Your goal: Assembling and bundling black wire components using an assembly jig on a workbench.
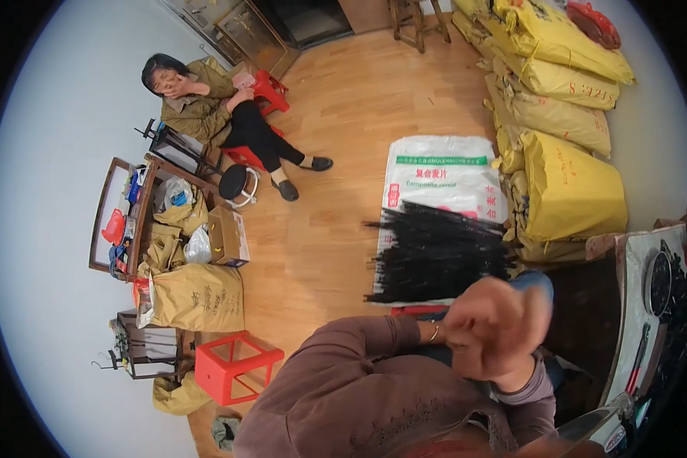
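Observation:
In front of my chest, my left hand [469, 311] and my right hand [524, 330] are together, one overlapping the other. Motion smears the fingers of both, so whether they are open or closed does not show. I can make out nothing held between them. A bracelet [435, 331] circles my left wrist. Just beyond my hands, a spread of thin black strips [443, 256] lies across a white printed sack [404, 156] on the floor.
Yellow sacks [576, 187] are stacked along the right wall. A worktable [626, 294] at my right carries a round dish [658, 282] and black pieces. A red stool [233, 366] stands at left. Farther back, a person [198, 107] sits near a cabinet, a carton [227, 237] and bags.

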A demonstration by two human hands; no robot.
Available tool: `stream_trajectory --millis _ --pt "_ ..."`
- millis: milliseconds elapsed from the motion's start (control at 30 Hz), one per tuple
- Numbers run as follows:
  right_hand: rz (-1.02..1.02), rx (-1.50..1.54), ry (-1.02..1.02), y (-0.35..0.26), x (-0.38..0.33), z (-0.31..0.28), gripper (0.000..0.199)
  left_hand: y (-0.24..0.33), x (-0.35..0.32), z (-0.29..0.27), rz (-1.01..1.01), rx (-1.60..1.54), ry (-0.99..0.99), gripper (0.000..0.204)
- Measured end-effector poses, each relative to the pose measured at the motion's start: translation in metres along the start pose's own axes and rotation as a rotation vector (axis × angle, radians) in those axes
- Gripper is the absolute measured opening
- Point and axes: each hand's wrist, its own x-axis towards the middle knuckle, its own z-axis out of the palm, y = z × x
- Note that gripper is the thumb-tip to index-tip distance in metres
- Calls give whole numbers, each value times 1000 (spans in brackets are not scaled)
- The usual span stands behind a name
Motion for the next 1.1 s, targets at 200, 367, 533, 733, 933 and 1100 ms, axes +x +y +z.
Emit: stream_trajectory --millis 200,367,533,733,933,1100 --pt "410 -268 -145 55 -88 13 45 -17 9 -7 0 -460 -331 48" --pt "780 -646 152 54 -181 -75 41 79 43 -20 48 651 -431 37" --pt "900 -1238 680 -52 -244 -173 32 102 65 12 688 415 -614 21" --pt "1107 -1661 1080 -165 -320 -235 24 105 81 39 825 475 -866 13" --pt "1250 -2006 1217 -261 -405 -284 15 97 65 45 841 409 -771 9" --pt "1690 -2040 1523 -352 -495 -318 25 86 75 48 769 512 -687 10"
